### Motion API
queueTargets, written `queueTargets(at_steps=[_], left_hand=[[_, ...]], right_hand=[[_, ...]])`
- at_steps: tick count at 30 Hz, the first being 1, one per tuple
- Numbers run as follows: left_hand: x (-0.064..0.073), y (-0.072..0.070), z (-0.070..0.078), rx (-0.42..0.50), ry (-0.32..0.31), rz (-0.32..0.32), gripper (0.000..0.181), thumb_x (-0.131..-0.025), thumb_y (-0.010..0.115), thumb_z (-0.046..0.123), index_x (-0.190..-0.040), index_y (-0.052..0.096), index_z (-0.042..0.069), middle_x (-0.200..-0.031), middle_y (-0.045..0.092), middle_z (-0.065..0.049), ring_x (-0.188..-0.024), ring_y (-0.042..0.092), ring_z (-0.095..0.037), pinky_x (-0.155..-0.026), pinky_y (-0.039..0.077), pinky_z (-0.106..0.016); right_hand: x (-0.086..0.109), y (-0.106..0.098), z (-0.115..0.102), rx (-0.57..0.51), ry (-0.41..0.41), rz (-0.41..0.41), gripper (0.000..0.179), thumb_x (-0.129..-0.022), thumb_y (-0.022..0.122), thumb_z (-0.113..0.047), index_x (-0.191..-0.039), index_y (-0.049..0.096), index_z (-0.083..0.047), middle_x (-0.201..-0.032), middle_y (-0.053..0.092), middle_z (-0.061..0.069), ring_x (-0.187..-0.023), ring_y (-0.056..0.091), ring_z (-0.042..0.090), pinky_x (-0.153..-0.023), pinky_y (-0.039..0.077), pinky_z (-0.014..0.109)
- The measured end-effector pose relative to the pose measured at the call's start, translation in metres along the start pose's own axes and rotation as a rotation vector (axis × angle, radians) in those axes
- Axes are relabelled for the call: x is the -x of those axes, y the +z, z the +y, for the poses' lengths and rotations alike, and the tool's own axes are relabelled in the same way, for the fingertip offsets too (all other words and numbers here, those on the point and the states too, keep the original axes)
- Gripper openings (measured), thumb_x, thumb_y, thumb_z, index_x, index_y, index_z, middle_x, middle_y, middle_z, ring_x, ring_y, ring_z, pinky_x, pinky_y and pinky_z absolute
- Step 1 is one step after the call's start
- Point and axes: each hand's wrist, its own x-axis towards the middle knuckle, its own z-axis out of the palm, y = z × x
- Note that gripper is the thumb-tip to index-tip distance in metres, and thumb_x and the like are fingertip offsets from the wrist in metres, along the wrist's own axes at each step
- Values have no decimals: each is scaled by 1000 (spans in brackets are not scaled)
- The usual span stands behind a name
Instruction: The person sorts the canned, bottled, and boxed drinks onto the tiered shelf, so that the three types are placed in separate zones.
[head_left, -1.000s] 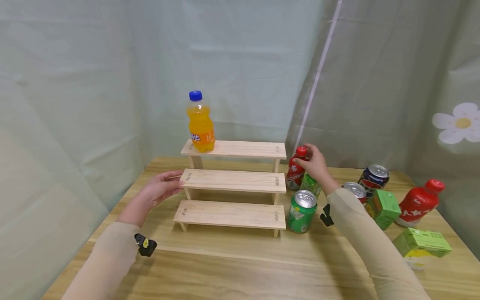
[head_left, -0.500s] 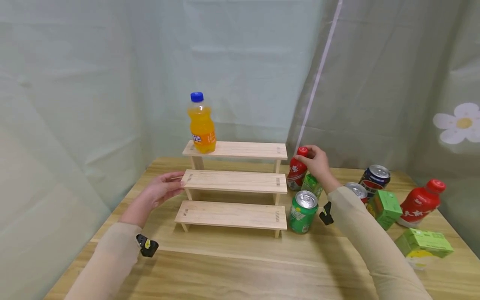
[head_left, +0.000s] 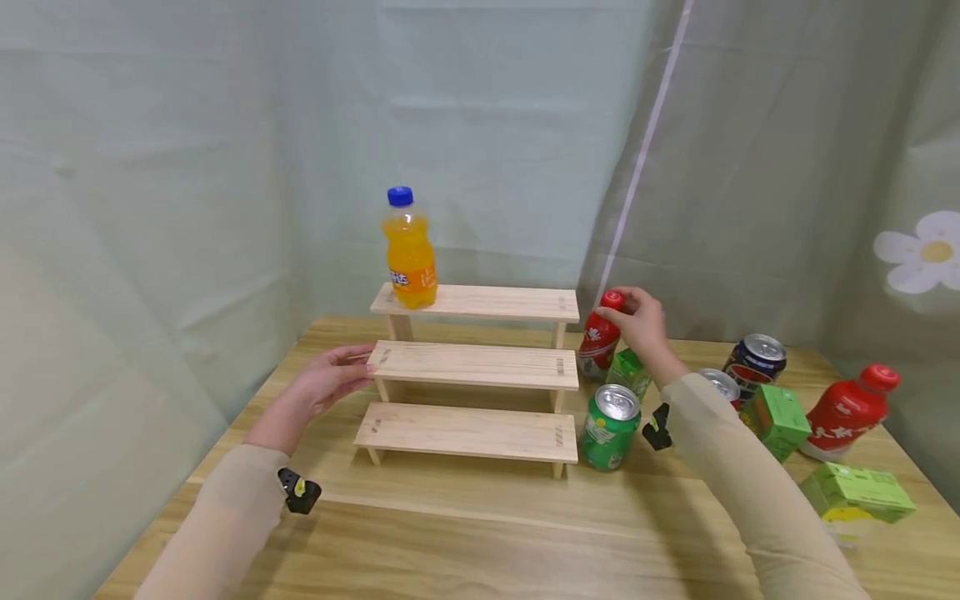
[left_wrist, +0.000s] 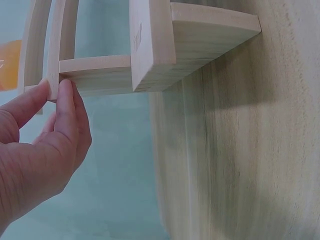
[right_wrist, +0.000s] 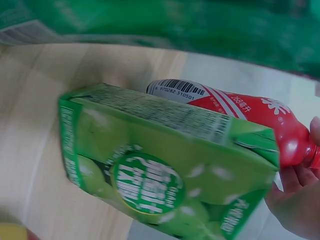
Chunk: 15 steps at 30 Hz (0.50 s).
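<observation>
My left hand (head_left: 326,383) pinches the left end of the middle board of a three-step wooden display stand (head_left: 472,364); thumb and fingers meet at the board's edge in the left wrist view. At the stand's right side, my right hand (head_left: 641,325) grips a red bottle (head_left: 600,340) by its neck, just below the cap. A green juice carton (right_wrist: 170,165) stands close in front of this bottle, and a green soda can (head_left: 611,429) stands nearer the front. An orange soda bottle (head_left: 411,258) with a blue cap stands on the left of the top board.
Right of the right forearm stand a dark blue can (head_left: 753,367), a partly hidden can (head_left: 722,383), a green carton (head_left: 777,421), another red bottle (head_left: 847,412) and a lying-looking green carton (head_left: 858,496). Curtains (head_left: 487,150) hang behind the wooden table (head_left: 450,533).
The right hand has drawn in around the red bottle's neck, slightly higher and nearer the cap. The left hand keeps its place on the stand. The head view has shifted slightly.
</observation>
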Motion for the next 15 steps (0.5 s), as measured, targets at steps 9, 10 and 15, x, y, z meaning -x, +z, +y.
queueTargets(at_steps=[9,10,15], left_hand=[[-2,-2,1,0,-1,-3,59,-96,49,-2,-146,20,-10,-147,22,-35,-85,59,4,-89,53,-17],[-3,-2,1,-1,-2,-6,59,-96,49,-2,-146,20,-10,-147,22,-35,-85,59,4,-90,53,-18],[-6,-1,2,19,-5,-12,60,-95,50,-2,-146,20,-9,-148,21,-33,-86,59,3,-90,53,-18]], right_hand=[[-2,-7,-32,-47,-77,49,47,-90,66,-11,-132,50,-1,-129,56,21,-117,53,32,-101,49,46],[-2,-8,-36,-46,-85,56,46,-90,65,-10,-132,50,0,-129,56,21,-117,53,31,-101,49,46],[-6,-15,-56,-28,-130,79,46,-92,63,-11,-134,48,0,-129,56,21,-115,54,30,-101,49,46]])
